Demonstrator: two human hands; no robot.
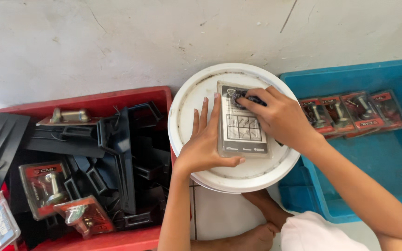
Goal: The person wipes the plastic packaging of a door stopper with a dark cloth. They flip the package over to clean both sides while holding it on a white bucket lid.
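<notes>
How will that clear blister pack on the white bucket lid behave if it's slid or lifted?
The clear blister pack lies flat on the white bucket lid, so it probably slides rather than rolls or tips. Its glossy plastic looks slippery; the left hand braces its edge while the right hand presses the top. It probably flexes slightly when lifted.

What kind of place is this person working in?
Probably a small, informal packing spot on a floor. A red crate holds black plastic parts, a blue tub holds finished blister packs, and an upturned white bucket serves as a bench.
</notes>
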